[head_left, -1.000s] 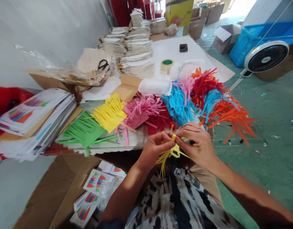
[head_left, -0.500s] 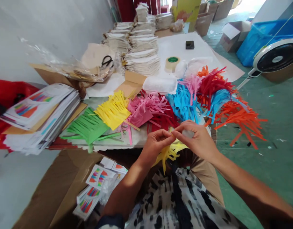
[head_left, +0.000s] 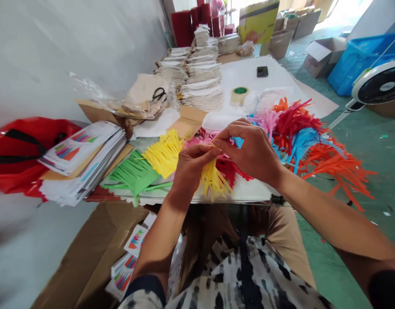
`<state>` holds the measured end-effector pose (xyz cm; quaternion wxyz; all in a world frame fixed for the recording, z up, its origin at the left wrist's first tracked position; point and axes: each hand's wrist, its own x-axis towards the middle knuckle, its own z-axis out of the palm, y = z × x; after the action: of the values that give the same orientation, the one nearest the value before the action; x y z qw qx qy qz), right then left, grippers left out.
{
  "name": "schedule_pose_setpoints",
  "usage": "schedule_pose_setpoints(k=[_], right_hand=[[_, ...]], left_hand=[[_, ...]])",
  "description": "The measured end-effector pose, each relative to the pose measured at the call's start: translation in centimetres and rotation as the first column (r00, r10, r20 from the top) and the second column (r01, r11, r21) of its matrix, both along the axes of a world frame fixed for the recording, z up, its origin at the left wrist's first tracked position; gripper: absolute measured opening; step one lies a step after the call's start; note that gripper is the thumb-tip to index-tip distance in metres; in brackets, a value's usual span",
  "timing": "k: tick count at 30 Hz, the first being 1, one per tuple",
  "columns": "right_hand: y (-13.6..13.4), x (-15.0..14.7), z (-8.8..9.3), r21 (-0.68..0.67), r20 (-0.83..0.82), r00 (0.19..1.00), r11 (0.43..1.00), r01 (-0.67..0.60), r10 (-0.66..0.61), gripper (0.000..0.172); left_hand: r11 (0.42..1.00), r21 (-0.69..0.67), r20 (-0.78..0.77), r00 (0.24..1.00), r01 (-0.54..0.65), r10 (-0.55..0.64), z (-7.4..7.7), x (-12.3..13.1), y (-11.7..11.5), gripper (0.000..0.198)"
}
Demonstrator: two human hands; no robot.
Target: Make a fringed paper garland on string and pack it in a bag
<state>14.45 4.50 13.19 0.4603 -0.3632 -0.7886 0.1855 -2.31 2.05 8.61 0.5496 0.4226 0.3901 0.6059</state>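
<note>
A yellow paper tassel (head_left: 216, 180) hangs by its top between my two hands, its cut strips spreading downward over the table's front edge. My left hand (head_left: 192, 165) pinches the top of it between thumb and forefinger. From the other side, my right hand (head_left: 249, 148) closes its fingertips on the same spot. Behind the hands lie fringed tissue sheets: green (head_left: 135, 174), yellow (head_left: 165, 152), and a dark red one (head_left: 229, 167) partly covered by my right hand. To the right is a heap of red (head_left: 294, 120), blue (head_left: 300, 143) and orange (head_left: 342, 161) fringes.
Stacked printed cards (head_left: 88, 159) stand at the left beside a red bag (head_left: 20, 146). Further back are scissors (head_left: 159, 94), a tape roll (head_left: 239, 96), a dark phone-like object (head_left: 262, 71) and bundles of white paper (head_left: 202, 90). A fan (head_left: 382, 83) stands at the right.
Both hands have risen from near my lap to over the table's front edge, carrying the yellow tassel with them. The view has shifted slightly.
</note>
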Motion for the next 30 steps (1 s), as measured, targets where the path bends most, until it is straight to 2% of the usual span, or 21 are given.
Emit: schedule_pose_setpoints(k=[5,8,11,14,17,19,20,21,22,24,26,30], right_hand=[[0.2,-1.1,-0.1,0.028,-0.051,0.998,0.999,-0.040,0.041,0.014],[-0.6,-1.7,-1.8,-0.019,-0.115,0.989,0.995,-0.097,0.094,0.015],[-1.4,-2.4,-4.1,-0.138,-0.137,0.980,0.977,-0.162,0.143,0.013],[-0.8,-2.9,-5.7,-0.227,-0.101,0.976,0.951,-0.209,0.190,0.012],[3.0,-2.8,-6.4,-0.233,-0.057,0.984,0.956,-0.179,0.171,0.020],[7.2,-2.3,-6.6,-0.198,0.027,0.999,0.980,-0.018,0.024,0.024],[9.5,-2.0,-6.7,-0.132,0.219,0.968,0.979,0.154,-0.123,0.026],[11.8,-1.7,-6.8,-0.085,0.435,0.872,0.954,0.287,-0.223,0.029],[13.9,-1.4,-7.0,-0.063,0.612,0.741,0.916,0.396,-0.277,0.034],[17.4,-0.9,-7.6,-0.085,0.720,0.636,0.876,0.475,-0.276,0.034],[19.6,-0.8,-8.3,-0.119,0.779,0.579,0.850,0.514,-0.240,0.031],[21.1,-0.6,-9.6,-0.128,0.833,0.517,0.840,0.527,-0.198,0.029]], left_hand=[[0.995,0.051,0.015,0.996,-0.087,0.087,0.0,-0.7,-0.6,0.021],[0.996,-0.025,0.029,0.996,-0.085,0.086,-1.0,-1.3,-2.3,0.021],[0.989,-0.134,0.058,0.996,-0.062,0.070,-2.7,-2.0,-3.8,0.023],[0.972,-0.211,0.099,0.987,-0.101,0.124,-4.2,-2.8,-4.5,0.029],[0.950,-0.278,0.147,0.972,-0.139,0.185,-4.9,-3.6,-4.5,0.036],[0.938,-0.323,0.192,0.962,-0.126,0.195,-5.1,-4.0,-4.4,0.041],[0.931,-0.348,0.218,0.957,-0.109,0.193,-5.2,-4.1,-4.3,0.045],[0.924,-0.372,0.245,0.951,-0.087,0.188,-5.4,-4.3,-4.2,0.049],[0.916,-0.397,0.272,0.945,-0.062,0.182,-5.5,-4.3,-4.1,0.052],[0.900,-0.436,0.326,0.930,-0.012,0.170,-6.0,-4.4,-4.0,0.050],[0.894,-0.448,0.372,0.914,0.025,0.161,-6.4,-4.4,-3.9,0.045],[0.894,-0.447,0.405,0.899,0.037,0.166,-6.5,-4.3,-3.7,0.041]])
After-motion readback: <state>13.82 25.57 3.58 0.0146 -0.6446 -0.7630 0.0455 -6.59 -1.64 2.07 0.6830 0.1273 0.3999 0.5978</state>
